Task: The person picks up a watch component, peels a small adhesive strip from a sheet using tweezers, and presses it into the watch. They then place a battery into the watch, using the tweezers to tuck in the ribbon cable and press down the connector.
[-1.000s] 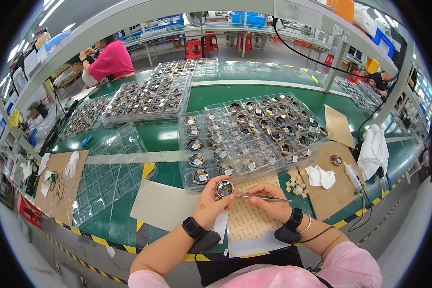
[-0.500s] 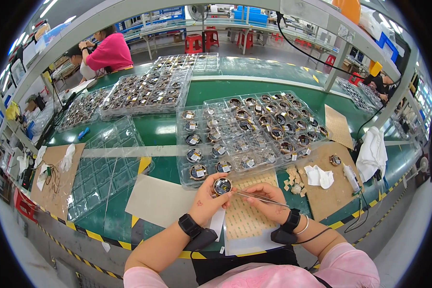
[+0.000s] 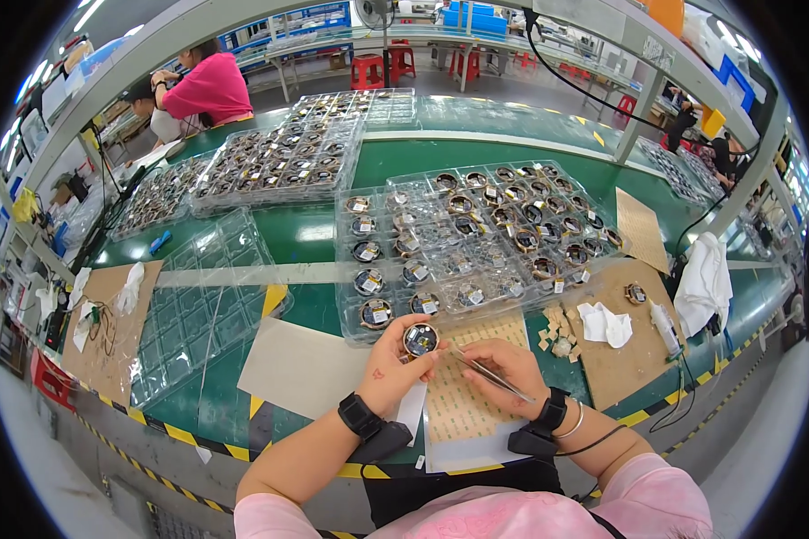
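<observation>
Between its thumb and fingers, my left hand (image 3: 392,359) grips a small round device with a dark circuit face and copper-coloured rim (image 3: 421,340). My right hand (image 3: 505,375) is closed around metal tweezers (image 3: 490,372), whose tips point left toward the device, close to my left thumb. Whether the tips hold anything is too small to tell. Beneath both hands lies a tan sheet with rows of small adhesive pieces (image 3: 476,406). Just beyond them is a clear plastic tray (image 3: 347,336) holding many similar round devices.
Stacked filled trays (image 3: 270,171) stand at the far left, with clear tray lids (image 3: 198,310) nearer. A beige sheet (image 3: 301,364) lies left of my hands. On the right, a brown board (image 3: 620,377) bears a white cloth (image 3: 605,324), a dispenser bottle (image 3: 665,330) and one device.
The tweezers have tilted more steeply, and their tips have drawn slightly back from the device. My left hand still holds the device, turned a little. The whole view has shifted slightly.
</observation>
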Tool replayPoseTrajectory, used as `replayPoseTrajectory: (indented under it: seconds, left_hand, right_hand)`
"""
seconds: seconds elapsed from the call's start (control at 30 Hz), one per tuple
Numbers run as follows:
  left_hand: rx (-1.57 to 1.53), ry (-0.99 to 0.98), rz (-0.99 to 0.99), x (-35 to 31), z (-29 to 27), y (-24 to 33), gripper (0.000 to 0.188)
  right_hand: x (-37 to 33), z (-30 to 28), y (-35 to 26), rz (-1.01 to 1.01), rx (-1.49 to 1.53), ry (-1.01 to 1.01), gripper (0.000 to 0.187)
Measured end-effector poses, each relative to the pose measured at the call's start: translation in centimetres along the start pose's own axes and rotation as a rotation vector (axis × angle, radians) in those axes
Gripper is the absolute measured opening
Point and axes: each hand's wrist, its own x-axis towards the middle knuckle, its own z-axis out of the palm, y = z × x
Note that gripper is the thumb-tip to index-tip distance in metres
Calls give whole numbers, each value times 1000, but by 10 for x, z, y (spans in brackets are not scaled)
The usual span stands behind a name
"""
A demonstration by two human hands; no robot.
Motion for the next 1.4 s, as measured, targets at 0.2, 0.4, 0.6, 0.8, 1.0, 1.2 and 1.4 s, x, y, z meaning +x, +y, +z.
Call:
replayPoseTrajectory:
  seconds: [0.2,0.4,0.6,0.8,1.0,1.2,1.4]
  left_hand:
    - [22,10,68,-2,4,-4,51]
    - [15,-59,27,0,2,-4,52]
    - [32,-133,-37,-5,7,1,52]
    - [155,-347,-129,-7,6,5,51]
    - [115,-374,-124,-10,8,-1,51]
    - [156,-401,-14,-11,14,-10,47]
    - [286,-386,23,-10,14,-10,47]
  right_hand:
    - [-9,-6,10,191,213,2,25]
    - [3,-48,-8,498,302,-141,19]
    - [-27,-59,-7,701,508,-275,12]
    - [-48,-40,-19,783,606,-246,9]
    - [-57,-31,-35,751,566,-298,8]
    - [-79,-44,-30,859,524,-135,10]
    - [-88,-41,-31,852,463,-79,10]
